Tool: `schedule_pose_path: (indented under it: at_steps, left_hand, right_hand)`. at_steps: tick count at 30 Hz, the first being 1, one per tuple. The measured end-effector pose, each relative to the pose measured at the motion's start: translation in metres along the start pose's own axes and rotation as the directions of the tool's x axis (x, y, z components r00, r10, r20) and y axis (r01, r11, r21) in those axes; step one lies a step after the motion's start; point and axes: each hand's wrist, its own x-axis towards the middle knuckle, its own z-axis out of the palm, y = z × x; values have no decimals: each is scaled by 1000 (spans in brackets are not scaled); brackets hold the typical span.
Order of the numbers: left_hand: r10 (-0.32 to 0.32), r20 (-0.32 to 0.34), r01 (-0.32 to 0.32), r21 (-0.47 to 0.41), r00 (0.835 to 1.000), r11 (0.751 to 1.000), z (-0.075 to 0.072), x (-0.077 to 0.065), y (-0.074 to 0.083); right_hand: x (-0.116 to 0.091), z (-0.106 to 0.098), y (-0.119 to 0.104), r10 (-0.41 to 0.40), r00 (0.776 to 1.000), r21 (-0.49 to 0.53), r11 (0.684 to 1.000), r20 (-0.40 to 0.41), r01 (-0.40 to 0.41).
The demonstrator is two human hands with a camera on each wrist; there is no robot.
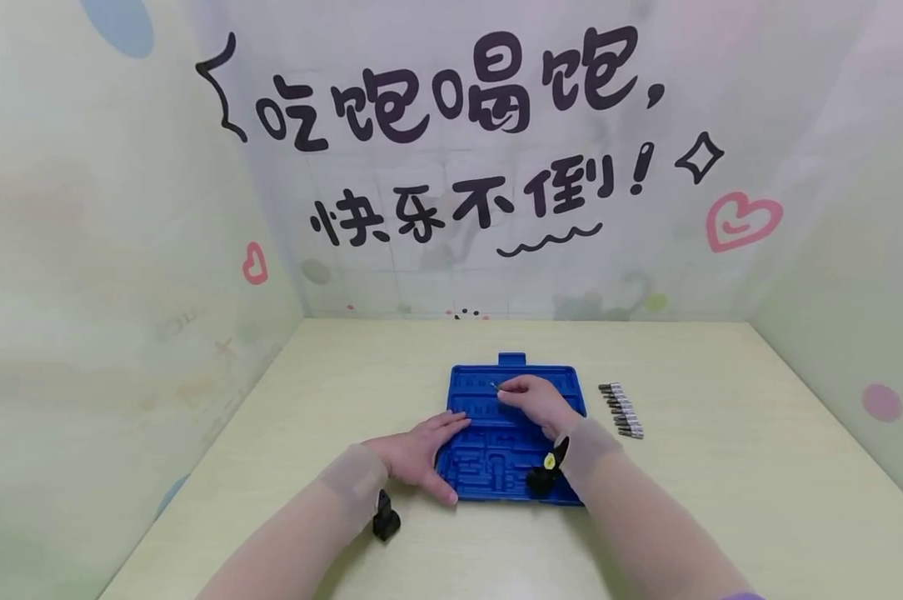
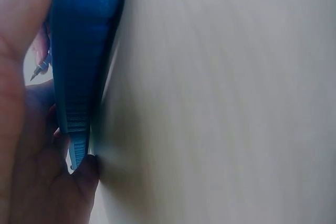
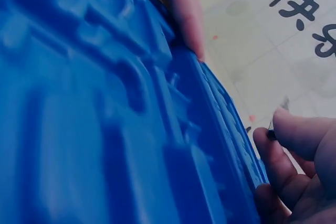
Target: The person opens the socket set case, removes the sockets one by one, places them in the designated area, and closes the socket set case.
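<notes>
An open blue tool case lies on the table, its tray moulded with shaped recesses. My right hand is over the far half of the case and pinches a small screwdriver bit between thumb and fingertips. In the left wrist view the bit's pointed metal tip shows beyond the case wall. My left hand rests against the case's left side, fingers stretched out and thumb spread toward the near corner. The right wrist view shows the right hand beside the far rim.
Several similar bits lie in a row on the table to the right of the case. A latch tab sticks out from the case's far edge. Printed walls enclose the table at the back and sides.
</notes>
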Motion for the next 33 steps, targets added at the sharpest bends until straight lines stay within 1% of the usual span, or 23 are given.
schedule_pose_path:
  at_steps: [3, 8, 11, 15, 18, 21, 25, 29, 33]
  left_hand:
    - [2, 3, -2, 0, 1000, 1000, 0, 1, 1]
    - [-1, 2, 1, -3, 1000, 1000, 0, 2, 3]
    - [2, -4, -2, -8, 1000, 1000, 0, 2, 2]
    - [4, -8, -4, -3, 1000, 1000, 1, 2, 2]
    - [1, -6, -1, 2, 1000, 1000, 1, 2, 2]
    - [-3, -5, 3, 1, 1000, 1000, 0, 1, 3]
    - [1, -6, -1, -1, 1000, 1000, 0, 1, 3]
    - [1, -3, -1, -4, 1000, 1000, 0, 1, 2]
    - [-6, -5, 6, 0, 1000, 1000, 0, 1, 1]
  right_hand:
    - [-4, -12, 2, -21, 1000, -11, 1000, -1, 21]
    - [-14, -37, 6, -57, 998, -81, 995, -17, 56]
    - [-21, -52, 11, -81, 997, -118, 990, -16, 78]
    - [-28, -74, 23, -104, 994, -137, 986, -21, 100]
    - [-34, -89, 30, -101, 994, -152, 984, -34, 95]
    - [-41, -103, 36, -98, 994, -193, 977, -45, 87]
    - [-51, -120, 44, -119, 992, -257, 961, -52, 102]
    - [-60, -133, 52, -128, 990, -308, 946, -59, 104]
    - [-69, -142, 61, -104, 992, -332, 940, -65, 77]
